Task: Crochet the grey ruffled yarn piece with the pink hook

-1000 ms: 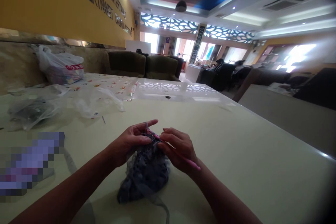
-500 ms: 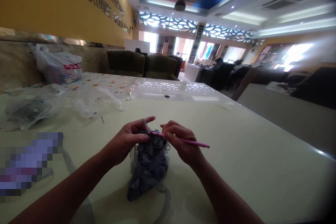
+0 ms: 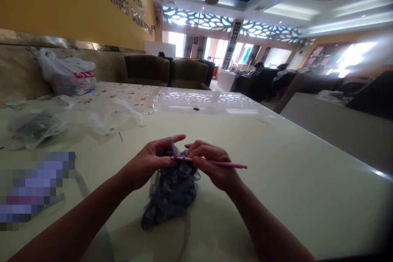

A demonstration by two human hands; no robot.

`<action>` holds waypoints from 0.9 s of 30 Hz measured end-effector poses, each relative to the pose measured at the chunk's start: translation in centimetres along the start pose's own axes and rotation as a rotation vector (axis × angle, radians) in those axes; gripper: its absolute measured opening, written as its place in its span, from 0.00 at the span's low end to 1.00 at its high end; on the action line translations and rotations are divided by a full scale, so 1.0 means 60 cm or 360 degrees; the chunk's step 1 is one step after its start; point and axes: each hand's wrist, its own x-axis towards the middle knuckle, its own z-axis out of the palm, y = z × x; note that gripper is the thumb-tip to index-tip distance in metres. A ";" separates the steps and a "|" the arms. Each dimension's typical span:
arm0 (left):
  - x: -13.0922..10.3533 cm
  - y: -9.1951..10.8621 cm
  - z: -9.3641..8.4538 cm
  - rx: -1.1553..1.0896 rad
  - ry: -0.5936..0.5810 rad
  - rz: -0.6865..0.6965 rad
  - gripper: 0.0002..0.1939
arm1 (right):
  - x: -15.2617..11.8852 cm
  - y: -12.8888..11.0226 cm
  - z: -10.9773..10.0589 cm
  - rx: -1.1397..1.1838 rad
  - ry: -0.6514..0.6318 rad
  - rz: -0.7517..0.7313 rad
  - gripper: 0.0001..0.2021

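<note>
A dark blue-grey crocheted piece [image 3: 173, 192] with ruffled loops hangs between my hands, its lower end on the table. My left hand [image 3: 153, 157] pinches its upper edge at the left, index finger stretched out with a grey ribbon-like yarn [image 3: 172, 144] around it. In my right hand [image 3: 215, 166] is a pink crochet hook [image 3: 229, 164], held like a pencil. Its tip lies across the top of the piece, close to my left thumb. The exact stitch at the tip is too small to make out. A grey strand [image 3: 186, 233] trails down from the work.
On the pale table [image 3: 276, 180], thin plastic bags [image 3: 37, 127] lie at the left, with a small thin stick [image 3: 120, 136] near them. A filled white bag [image 3: 70, 73] stands farther back. A blurred-out purple object [image 3: 39, 184] is at left. Armchairs [image 3: 147, 71] stand beyond the table.
The crochet hook lies a little flatter, its tip shifted slightly left toward my left thumb. The lower end of the piece has swung slightly left. Both hands keep their hold.
</note>
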 end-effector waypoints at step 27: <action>-0.001 -0.003 0.000 -0.0198 -0.0001 -0.0045 0.38 | -0.007 0.029 0.018 -0.1237 0.0106 -0.0698 0.05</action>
